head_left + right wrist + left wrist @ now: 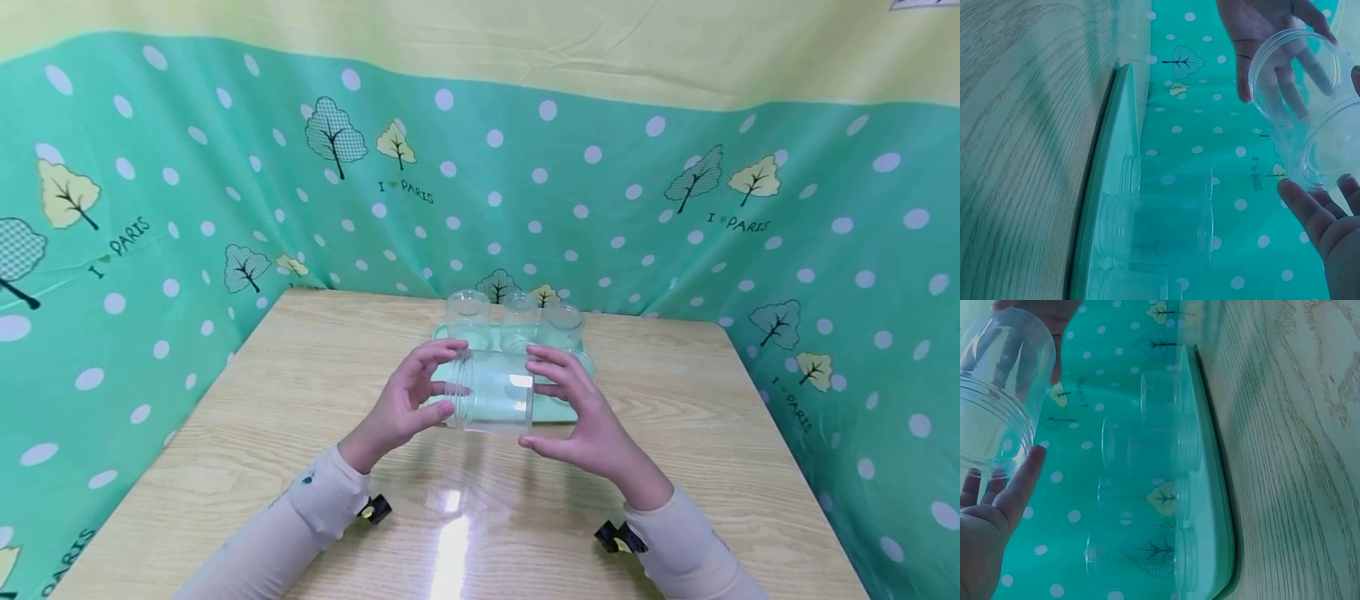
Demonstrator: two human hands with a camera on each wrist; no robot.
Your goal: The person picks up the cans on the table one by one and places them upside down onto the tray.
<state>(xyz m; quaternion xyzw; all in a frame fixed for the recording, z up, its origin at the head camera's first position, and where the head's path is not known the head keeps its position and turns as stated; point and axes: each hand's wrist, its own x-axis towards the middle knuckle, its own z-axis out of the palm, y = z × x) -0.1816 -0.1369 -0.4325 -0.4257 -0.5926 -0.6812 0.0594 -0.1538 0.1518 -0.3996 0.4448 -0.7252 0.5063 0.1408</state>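
A clear plastic jar (491, 392) is held on its side above the front of a green tray (577, 410). My left hand (408, 396) grips its threaded mouth end, thumb below and fingers above. At the opposite end, my right hand (581, 408) holds the jar's base between thumb and fingertips. The left wrist view shows the jar's open mouth (997, 431) near the left fingers. Through the clear wall, the left hand's fingers show in the right wrist view, beyond the jar (1297, 75).
Several similar clear jars (468, 312) stand mouth down on the tray, towards the back of the wooden table (330, 358). A green dotted cloth (525, 167) hangs behind the table and along both sides. Glare (450, 550) shines on the table front.
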